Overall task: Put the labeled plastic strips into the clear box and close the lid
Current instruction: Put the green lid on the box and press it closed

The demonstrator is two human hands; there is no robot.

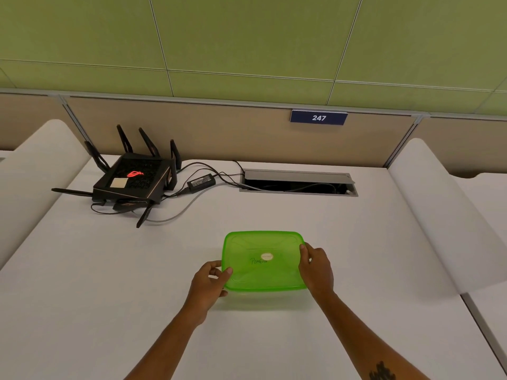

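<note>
**Both hands grip the green-lidded box at lower centre**

The box sits on the white bench in the lower middle of the frame, its green lid lying flat on top. Handwriting and a small round sticker mark the middle of the lid. The left hand pinches the lid's left edge, thumb on top and fingers curled around the rim. The right hand clasps the right edge the same way, its thumb over the upper right corner. Whether any strips lie inside cannot be told through the lid.

In the upper left of the frame a black router with antennas stands on the bench, its power brick just to the right. A cable hatch opens at upper centre, below a blue sign reading 247.
</note>
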